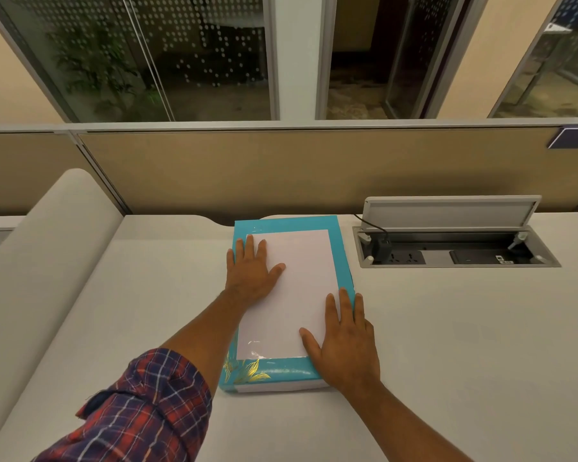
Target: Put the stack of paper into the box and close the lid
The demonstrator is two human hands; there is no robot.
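Note:
A flat teal box (282, 371) with gold leaf print lies on the white desk (464, 345), straight ahead of me. Its lid is down, and a clear window in it shows the white stack of paper (301, 288) inside. A white base edge shows under the lid at the near side. My left hand (251, 272) lies flat on the lid's far left part, fingers spread. Flat on the near right corner rests my right hand (346, 345), its fingers reaching over the teal border and the window. Neither hand grips anything.
An open desk power well (454, 256) with sockets, a plugged-in black adapter and a raised grey flap sits to the right of the box. A tan partition panel (281, 168) runs along the desk's far edge. A rounded white divider (47, 248) borders the left.

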